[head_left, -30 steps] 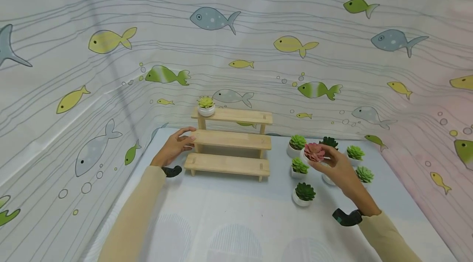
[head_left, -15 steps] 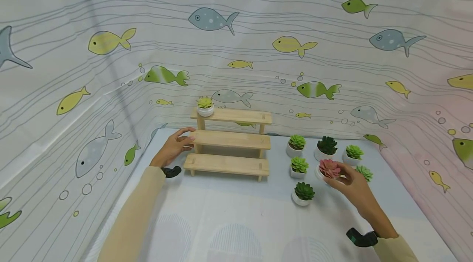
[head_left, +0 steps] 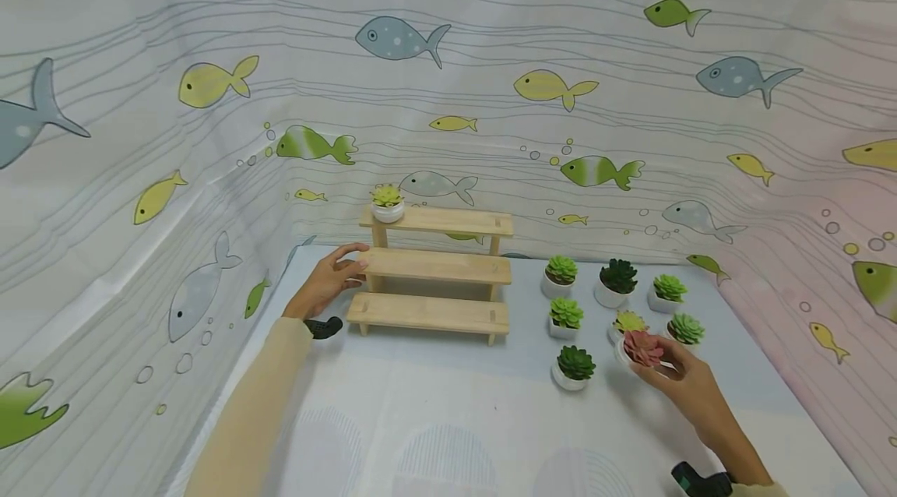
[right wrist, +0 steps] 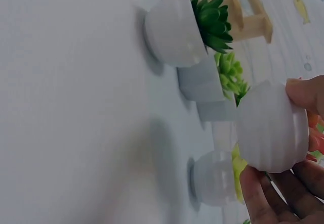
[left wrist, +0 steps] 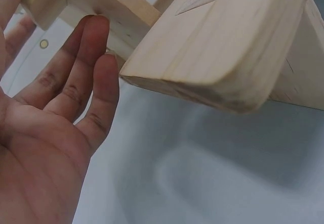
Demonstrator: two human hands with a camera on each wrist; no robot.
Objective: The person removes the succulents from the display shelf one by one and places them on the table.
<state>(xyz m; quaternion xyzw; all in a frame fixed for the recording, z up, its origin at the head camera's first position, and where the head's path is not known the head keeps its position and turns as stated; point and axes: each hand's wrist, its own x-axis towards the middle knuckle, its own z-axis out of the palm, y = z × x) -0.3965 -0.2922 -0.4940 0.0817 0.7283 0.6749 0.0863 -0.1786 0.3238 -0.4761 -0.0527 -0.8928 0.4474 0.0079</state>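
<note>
My right hand grips a white ribbed pot with a pink-red artificial succulent, thumb on one side and fingers on the other. The pot is tilted, close beside a yellow succulent in a white pot. My left hand holds the left end of the middle step of a three-tier wooden stand. In the left wrist view its lower fingers curve loosely near the bottom step. A yellow-green potted succulent stands at the left end of the top step.
Several potted succulents stand right of the stand: a dark green one in front, a bright green one behind it, another dark green one at the back and a pale green one at the right. A fish-print cloth wall encloses the table.
My right hand has carried the pink-red succulent rightward and toward me, away from the stand, uncovering the dark green and yellow succulents. My left hand stays at the stand.
</note>
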